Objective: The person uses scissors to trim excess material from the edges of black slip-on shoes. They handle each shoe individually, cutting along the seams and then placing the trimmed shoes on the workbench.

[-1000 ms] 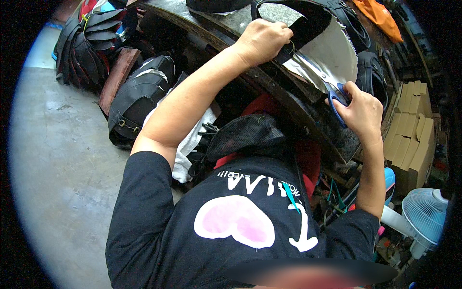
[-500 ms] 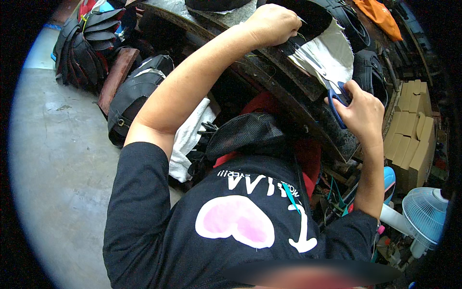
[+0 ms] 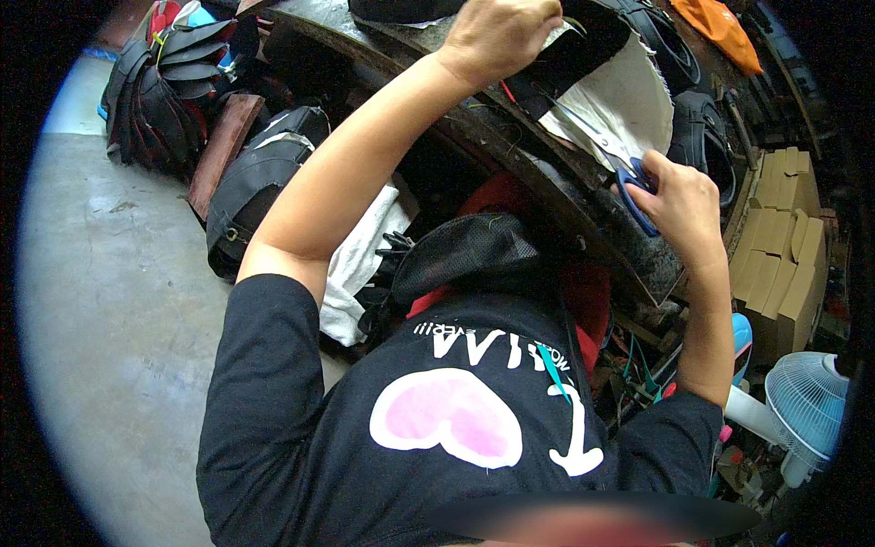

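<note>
My right hand [image 3: 682,202] grips a pair of scissors [image 3: 638,193] by the dark blue handles. The blades point up and left, across the lower part of an off-white cloth lining [image 3: 629,102] with a frayed edge. That lining lies against a curved piece of black material [image 3: 591,56]. At the top, my left hand [image 3: 499,41] is closed, its fingers pinching the near edge of the black piece. Part of the grip is hidden behind the knuckles, and a small pale patch shows beside the fingertips.
The work lies on a dark, worn bench [image 3: 583,228]. Black bags [image 3: 706,137] and an orange cloth [image 3: 720,35] are at the far right. Cardboard boxes [image 3: 775,260] and a blue fan [image 3: 807,401] stand on the right. Stacked black pieces [image 3: 159,100] and a reddish plank [image 3: 223,150] are at the left.
My left hand has moved up and slightly left. The scissors have shifted a little up and left with my right hand, their blades still over the pale lining.
</note>
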`<action>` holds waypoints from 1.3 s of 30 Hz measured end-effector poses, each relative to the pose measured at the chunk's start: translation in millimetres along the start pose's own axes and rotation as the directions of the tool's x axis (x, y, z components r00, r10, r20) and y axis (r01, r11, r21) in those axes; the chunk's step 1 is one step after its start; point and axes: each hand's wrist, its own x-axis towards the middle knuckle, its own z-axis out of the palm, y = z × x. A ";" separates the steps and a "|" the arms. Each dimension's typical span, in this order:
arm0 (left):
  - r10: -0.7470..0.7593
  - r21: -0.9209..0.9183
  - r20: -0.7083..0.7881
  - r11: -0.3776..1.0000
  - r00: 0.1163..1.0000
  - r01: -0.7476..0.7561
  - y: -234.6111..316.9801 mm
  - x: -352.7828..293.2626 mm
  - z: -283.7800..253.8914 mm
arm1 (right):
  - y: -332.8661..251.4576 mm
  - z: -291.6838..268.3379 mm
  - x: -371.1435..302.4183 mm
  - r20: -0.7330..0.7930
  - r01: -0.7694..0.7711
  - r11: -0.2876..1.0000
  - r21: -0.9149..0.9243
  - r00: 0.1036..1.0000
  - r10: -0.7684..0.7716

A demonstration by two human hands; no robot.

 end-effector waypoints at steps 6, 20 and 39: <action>0.199 -0.141 0.236 0.975 0.951 -0.169 -7.2 13.1 -13.6 | 12.3 -1.7 -15.4 0.057 -0.154 0.982 0.109 0.987 0.148; -0.044 0.169 0.539 0.984 0.841 -0.057 10.5 -7.7 47.5 | 6.8 6.0 -25.6 -0.010 -0.147 0.989 0.030 0.989 0.147; -0.148 0.214 0.600 0.977 0.786 0.020 -7.3 25.2 -2.4 | 16.3 24.2 -33.0 -0.100 -0.122 0.992 0.014 0.987 0.122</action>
